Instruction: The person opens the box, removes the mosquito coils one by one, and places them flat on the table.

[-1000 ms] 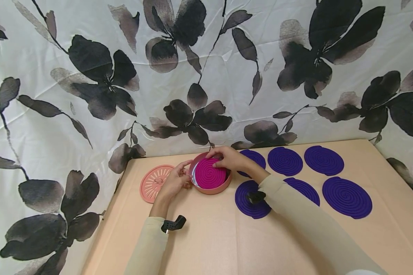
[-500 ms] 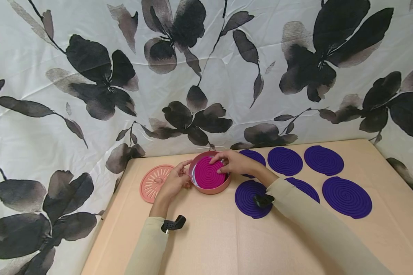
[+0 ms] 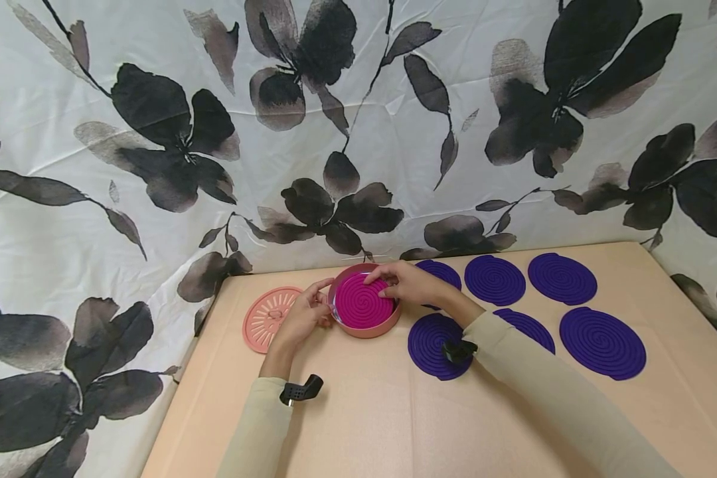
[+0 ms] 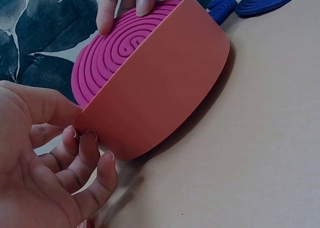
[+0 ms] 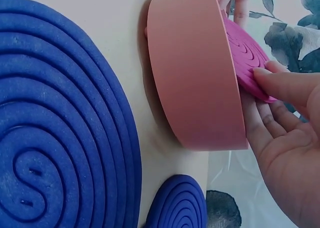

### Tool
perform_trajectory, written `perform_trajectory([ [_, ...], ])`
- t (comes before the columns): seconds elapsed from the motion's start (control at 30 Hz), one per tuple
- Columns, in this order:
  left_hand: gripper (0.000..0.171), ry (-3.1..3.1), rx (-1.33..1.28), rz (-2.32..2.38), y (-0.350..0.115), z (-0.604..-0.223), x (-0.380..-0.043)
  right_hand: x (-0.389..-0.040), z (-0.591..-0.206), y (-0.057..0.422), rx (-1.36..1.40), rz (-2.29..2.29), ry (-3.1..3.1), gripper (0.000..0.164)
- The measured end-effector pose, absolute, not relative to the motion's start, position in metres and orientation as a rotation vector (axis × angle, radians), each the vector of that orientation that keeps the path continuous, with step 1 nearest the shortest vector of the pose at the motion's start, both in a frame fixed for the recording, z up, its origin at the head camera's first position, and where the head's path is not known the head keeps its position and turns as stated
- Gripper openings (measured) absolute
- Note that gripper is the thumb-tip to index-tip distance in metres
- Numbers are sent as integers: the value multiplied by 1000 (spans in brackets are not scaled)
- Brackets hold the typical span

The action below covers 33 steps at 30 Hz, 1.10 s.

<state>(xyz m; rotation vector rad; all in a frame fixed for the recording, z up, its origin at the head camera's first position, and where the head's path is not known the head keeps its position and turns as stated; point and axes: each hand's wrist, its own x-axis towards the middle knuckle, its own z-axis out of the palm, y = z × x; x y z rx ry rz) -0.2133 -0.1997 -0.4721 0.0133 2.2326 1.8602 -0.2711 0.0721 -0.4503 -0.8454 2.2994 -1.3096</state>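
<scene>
A magenta spiral coaster (image 3: 364,302) lies at the mouth of a round salmon-pink box (image 3: 367,332) in the head view. My right hand (image 3: 407,281) pinches its right edge; in the right wrist view the thumb rests on top, with fingers under the coaster (image 5: 246,53). The coaster stands partly above the rim. At the box's left side, my left hand (image 3: 301,317) holds the rim between thumb and fingers, and the left wrist view shows the curled fingertips at the outer wall of the box (image 4: 160,83). The inside of the box is mostly hidden.
A salmon slotted lid (image 3: 263,322) lies left of the box, partly behind the left hand. Several dark blue spiral coasters (image 3: 602,343) lie in two rows on the right of the table (image 3: 358,425). A floral cloth (image 3: 424,146) hangs behind the table.
My right hand has shifted slightly right, its fingers now nearer the coaster's right side. The magenta coaster has moved slightly within the box mouth. The left hand keeps its place.
</scene>
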Motion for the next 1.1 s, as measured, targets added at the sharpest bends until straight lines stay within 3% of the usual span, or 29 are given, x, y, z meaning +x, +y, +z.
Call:
perform_trajectory([
  [0.43,62,2199,87,1851,-207,-456,-195,-249,-448,62,-747,-1342,2330,38],
  [0.73,61,2201,74,1848,-207,-456,-196,-253,-446,65,-824,-1301,2425,30],
  [1.1,63,2202,51,1855,-204,-462,-202,-260,-438,77,-854,-1349,2416,35],
])
